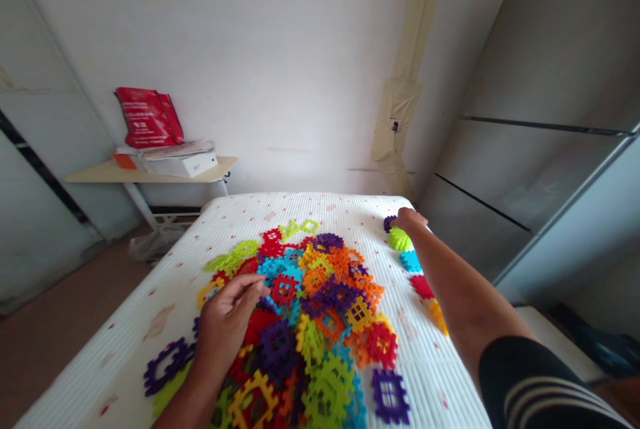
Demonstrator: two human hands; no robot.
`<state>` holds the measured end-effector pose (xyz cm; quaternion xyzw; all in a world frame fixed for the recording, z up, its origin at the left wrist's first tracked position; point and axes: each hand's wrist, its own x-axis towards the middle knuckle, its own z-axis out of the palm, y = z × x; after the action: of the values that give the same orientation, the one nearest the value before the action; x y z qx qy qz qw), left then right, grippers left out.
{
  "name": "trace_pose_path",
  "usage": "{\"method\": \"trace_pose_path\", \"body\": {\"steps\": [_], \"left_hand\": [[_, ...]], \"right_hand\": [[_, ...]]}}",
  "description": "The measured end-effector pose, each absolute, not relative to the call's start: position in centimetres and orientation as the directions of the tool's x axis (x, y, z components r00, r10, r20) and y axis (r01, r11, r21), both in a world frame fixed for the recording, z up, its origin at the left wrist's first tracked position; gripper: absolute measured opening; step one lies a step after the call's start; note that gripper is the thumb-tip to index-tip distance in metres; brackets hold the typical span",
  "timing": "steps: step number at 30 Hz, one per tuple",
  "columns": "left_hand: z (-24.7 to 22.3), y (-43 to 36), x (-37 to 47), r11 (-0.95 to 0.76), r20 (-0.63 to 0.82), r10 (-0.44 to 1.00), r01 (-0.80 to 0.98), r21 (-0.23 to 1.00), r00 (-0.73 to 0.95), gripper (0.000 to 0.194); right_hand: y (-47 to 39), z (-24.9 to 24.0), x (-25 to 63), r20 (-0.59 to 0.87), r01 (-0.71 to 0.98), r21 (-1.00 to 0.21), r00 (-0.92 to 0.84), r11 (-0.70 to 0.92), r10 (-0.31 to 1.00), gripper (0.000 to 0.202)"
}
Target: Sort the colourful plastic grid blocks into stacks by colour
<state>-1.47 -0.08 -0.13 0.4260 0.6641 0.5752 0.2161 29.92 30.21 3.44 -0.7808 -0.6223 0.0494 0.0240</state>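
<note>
Purple pieces (389, 223) need gentle squaring at my right hand (411, 217); my left hand (227, 312) curls over the pile (317, 279); whether either grips, I can't tell.

Bare left hand (231, 309): fingers bent, thumb close to them | bare right hand (411, 217): arm (465, 280) stretched far forward

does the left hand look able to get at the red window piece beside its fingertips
Likely yes: the red window piece lies uncovered atop the pile, nothing visible blocking the left hand.
</note>
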Motion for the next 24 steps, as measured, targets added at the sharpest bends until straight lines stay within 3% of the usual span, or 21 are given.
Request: {"method": "trace_pose_path", "body": {"steps": [11,15,17,20,24], "left_hand": [[0.3,-0.1,-1.1,-0.063,0.226,0.802,0.298,0.953,-0.553,0.029],[0.5,-0.2,-0.8,-0.075,0.247,0.802,0.319,0.945,-0.544,0.027],[0.5,-0.2,-0.8,-0.088,0.271,0.805,0.345,0.934,-0.528,0.026],[0.3,-0.2,-0.9,-0.094,0.311,0.806,0.410,0.907,-0.504,0.024],[0.3,-0.3,-1.1,-0.075,0.325,0.803,0.458,0.886,-0.499,0.024]], "right_hand": [[29.4,4.6,29.7,-0.095,0.974,-0.089,0.202,-0.210,0.975,0.055],[28.2,6.4,28.6,0.067,0.983,-0.118,0.151,-0.143,0.986,0.049],[26.7,7.0,27.8,0.159,0.988,-0.149,0.059,-0.036,0.986,0.046],[23.0,7.2,26.4,0.194,0.936,-0.245,-0.208,0.253,0.959,0.038],[16.2,6.3,24.3,0.160,0.638,-0.404,-0.656,0.656,0.737,0.025]]}}
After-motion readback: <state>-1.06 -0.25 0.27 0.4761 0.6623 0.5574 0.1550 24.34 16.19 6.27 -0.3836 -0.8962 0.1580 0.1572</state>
